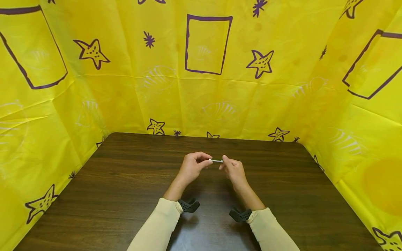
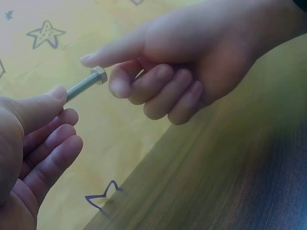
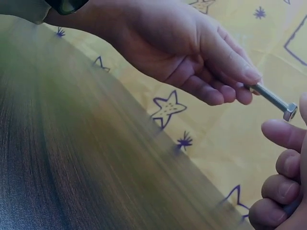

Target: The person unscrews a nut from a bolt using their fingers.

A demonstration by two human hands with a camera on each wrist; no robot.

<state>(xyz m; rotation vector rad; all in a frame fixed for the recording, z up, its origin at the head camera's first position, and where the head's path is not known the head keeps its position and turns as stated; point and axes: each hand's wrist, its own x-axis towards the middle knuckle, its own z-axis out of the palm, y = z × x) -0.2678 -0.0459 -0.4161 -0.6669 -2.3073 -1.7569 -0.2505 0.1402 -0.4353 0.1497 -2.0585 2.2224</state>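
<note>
A silver bolt (image 2: pixel 84 87) with a hexagonal end lies level between the two hands, held above the table. My left hand (image 1: pixel 191 168) pinches its far end from the hexagonal end, between thumb and fingertips, which partly hide that end. Around the hexagonal end (image 3: pixel 290 111) is my right hand (image 1: pixel 235 174), thumb above and index finger just beside it. A narrow gap shows between that index finger and the metal in the left wrist view. The right hand's other fingers are loosely curled. Whether the hexagonal end is the head or a nut, I cannot tell.
Beneath the hands spreads a dark wood-grain table (image 1: pixel 125 181). Yellow cloth (image 1: pixel 201 94) with purple starfish drawings hangs behind the table and along both sides. Each wrist carries a black camera mount, such as the left one (image 1: pixel 189 205).
</note>
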